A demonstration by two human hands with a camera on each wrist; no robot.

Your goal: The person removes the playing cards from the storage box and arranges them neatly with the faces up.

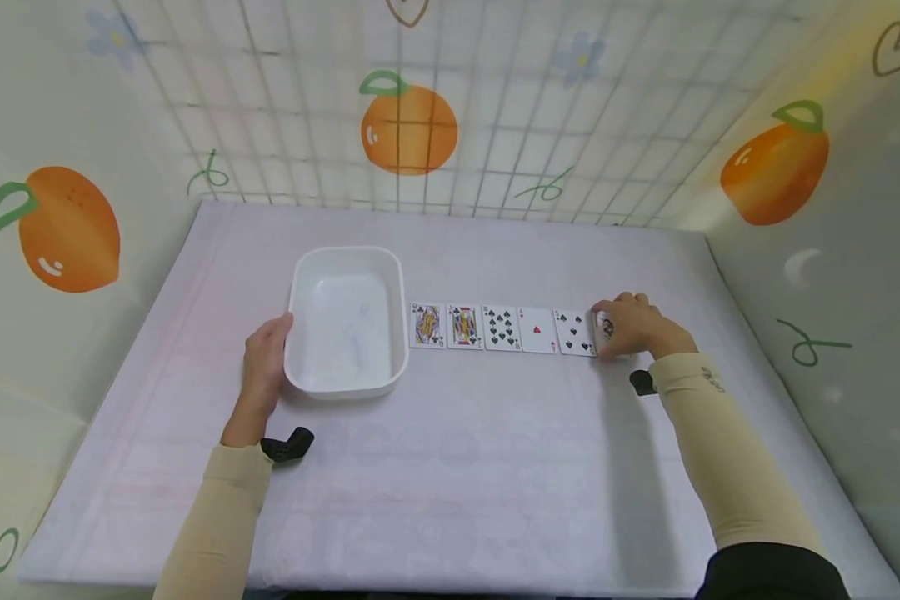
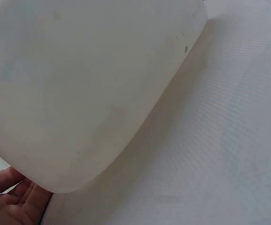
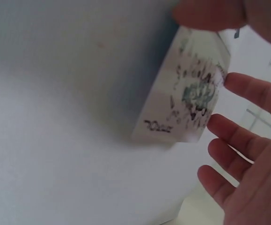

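Note:
Five playing cards lie face up in a row, from a king point(image 1: 427, 324) next to the tub to a spade card point(image 1: 574, 332) at the right. My right hand point(image 1: 630, 325) curls over a sixth card point(image 1: 604, 327) at the row's right end. In the right wrist view this card point(image 3: 186, 98) is tilted up off the table, with my thumb point(image 3: 210, 14) on its top edge and my fingers point(image 3: 247, 91) beside it. My left hand point(image 1: 264, 358) rests against the left wall of an empty white tub point(image 1: 345, 387), and its fingers point(image 2: 13, 197) lie relaxed by the tub's base point(image 2: 88, 84).
A pale cloth covers the table point(image 1: 457, 467). Walls with an orange print enclose it at the back and on both sides. Black wrist mounts point(image 1: 288, 444) sit near both sleeves. Bare cloth stretches in front of the cards and behind the tub.

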